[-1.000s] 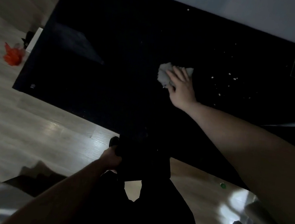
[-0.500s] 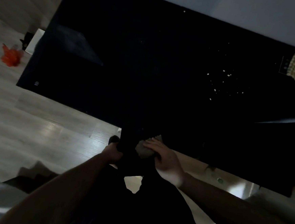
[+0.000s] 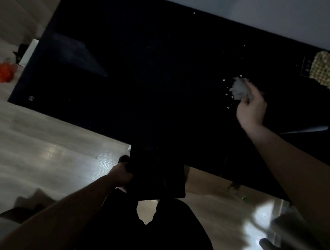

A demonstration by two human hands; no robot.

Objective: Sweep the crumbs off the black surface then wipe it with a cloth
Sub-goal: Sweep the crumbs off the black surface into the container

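Note:
The black surface [image 3: 145, 68] fills the upper middle of the head view. Small white crumbs [image 3: 227, 90] lie scattered on its right part. My right hand [image 3: 251, 110] grips a crumpled grey wad [image 3: 240, 89] right at those crumbs, blurred by motion. My left hand [image 3: 121, 175] holds a flat black tray [image 3: 156, 175] by its left side, just below the surface's near edge. A yellow checked cloth [image 3: 327, 69] lies at the far right corner of the surface.
Pale wood floor [image 3: 40, 144] runs along the near side of the surface. An orange object [image 3: 2, 70] and a white box [image 3: 28, 52] sit on the floor at the left. A light wall [image 3: 267, 12] borders the far edge. My dark-clothed legs are below.
My right hand swept the grey wad from mid-surface down to the black tray at the near edge, then moved back out to the crumbs on the right. The left hand stayed holding the tray.

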